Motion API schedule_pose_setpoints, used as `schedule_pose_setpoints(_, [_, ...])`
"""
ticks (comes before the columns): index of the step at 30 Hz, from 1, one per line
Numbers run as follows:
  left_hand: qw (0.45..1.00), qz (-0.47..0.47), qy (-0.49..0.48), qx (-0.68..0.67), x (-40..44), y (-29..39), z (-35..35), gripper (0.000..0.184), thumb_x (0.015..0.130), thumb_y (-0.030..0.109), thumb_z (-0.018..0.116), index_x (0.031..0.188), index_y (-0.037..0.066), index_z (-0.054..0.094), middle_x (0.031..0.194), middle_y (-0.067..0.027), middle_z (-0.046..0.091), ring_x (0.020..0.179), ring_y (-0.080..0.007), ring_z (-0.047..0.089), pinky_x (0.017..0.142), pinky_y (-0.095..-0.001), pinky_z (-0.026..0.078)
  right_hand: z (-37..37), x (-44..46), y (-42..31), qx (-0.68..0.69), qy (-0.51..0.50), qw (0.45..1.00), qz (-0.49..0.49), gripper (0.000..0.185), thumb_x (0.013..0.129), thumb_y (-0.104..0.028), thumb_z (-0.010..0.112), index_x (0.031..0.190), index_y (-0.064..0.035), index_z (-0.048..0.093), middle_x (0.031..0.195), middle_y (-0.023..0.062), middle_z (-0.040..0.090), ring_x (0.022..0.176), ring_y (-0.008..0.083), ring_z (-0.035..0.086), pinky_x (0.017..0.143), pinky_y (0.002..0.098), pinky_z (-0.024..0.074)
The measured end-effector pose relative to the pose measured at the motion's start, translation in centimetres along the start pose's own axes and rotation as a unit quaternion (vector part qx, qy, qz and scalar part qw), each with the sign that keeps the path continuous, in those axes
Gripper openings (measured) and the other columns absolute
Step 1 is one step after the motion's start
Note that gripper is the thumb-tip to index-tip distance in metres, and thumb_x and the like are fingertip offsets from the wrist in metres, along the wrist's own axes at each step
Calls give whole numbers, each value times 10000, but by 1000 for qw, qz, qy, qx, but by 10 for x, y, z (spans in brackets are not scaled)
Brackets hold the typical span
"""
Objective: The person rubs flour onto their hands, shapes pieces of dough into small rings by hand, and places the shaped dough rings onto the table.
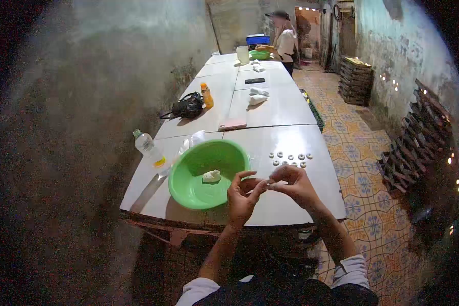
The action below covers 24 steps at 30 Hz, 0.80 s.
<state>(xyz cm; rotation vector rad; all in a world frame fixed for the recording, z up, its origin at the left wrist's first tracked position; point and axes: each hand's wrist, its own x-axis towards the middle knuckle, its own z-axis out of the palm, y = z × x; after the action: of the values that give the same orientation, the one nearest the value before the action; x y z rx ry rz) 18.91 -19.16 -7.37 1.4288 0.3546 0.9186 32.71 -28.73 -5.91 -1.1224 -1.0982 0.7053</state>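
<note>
Both hands meet above the front of the white table, fingertips nearly touching. My left hand (246, 195) pinches one side of a small pale piece (269, 182), and my right hand (294, 185) pinches its other side. The piece is too small to make out clearly. Just left of my left hand stands a green basin (209, 199) with a white lump of dough (211, 176) on its bottom. Several small pale rings (290, 157) lie in rows on the table beyond my right hand, some partly hidden by it.
A clear bottle (149, 148) leans at the left edge. Farther back are a pink phone (233, 124), a black bag (187, 106), an orange bottle (206, 96), white cloths (258, 97) and a dark phone (255, 80). A person (285, 41) stands at the far end beside another green basin (259, 54).
</note>
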Motion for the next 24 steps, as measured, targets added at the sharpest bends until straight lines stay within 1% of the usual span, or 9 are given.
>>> schedule_pose_setpoints(7, [1000,15,21,6,2,-2,3,351,803,77,666,1077,-22,469,879,-149,648,807,-179,642,723,-298,543,1,2,2,-33,20,999,11,161,743,-88,687,866,-14,615,837,45,634,807,116,605,733,295,518])
schedule_pose_setpoints(10, [999,20,19,20,2,-6,2,349,803,76,666,1077,-21,472,875,-146,647,810,-179,642,730,-300,541,2,2,1,-25,30,999,12,168,744,-110,695,860,-16,619,836,44,636,801,109,606,723,294,519])
schedule_pose_setpoints(12, [999,21,17,23,3,-7,1,348,802,77,667,1076,-21,475,875,-144,647,812,-180,641,732,-300,540,4,1,-3,-59,37,997,29,183,743,-126,705,865,-19,622,836,43,638,793,108,608,721,291,518])
schedule_pose_setpoints(15, [1000,9,23,14,1,-6,1,343,806,83,665,1073,-24,478,883,-147,645,822,-180,640,731,-300,539,5,1,1,-60,42,997,19,191,749,-143,712,868,-23,626,837,39,639,798,112,608,718,288,517])
schedule_pose_setpoints(17, [998,10,21,53,0,-3,0,344,815,95,656,1082,-29,478,890,-147,643,837,-180,636,733,-299,537,5,1,3,-49,43,998,15,199,758,-163,713,869,-21,628,835,40,640,805,113,608,715,288,516])
schedule_pose_setpoints(24, [1000,5,14,19,-1,-11,-7,369,819,118,658,1106,-24,476,892,-127,639,843,-176,632,741,-298,533,8,3,6,-60,44,997,23,204,783,-187,693,877,-17,633,839,49,643,811,113,608,718,296,516])
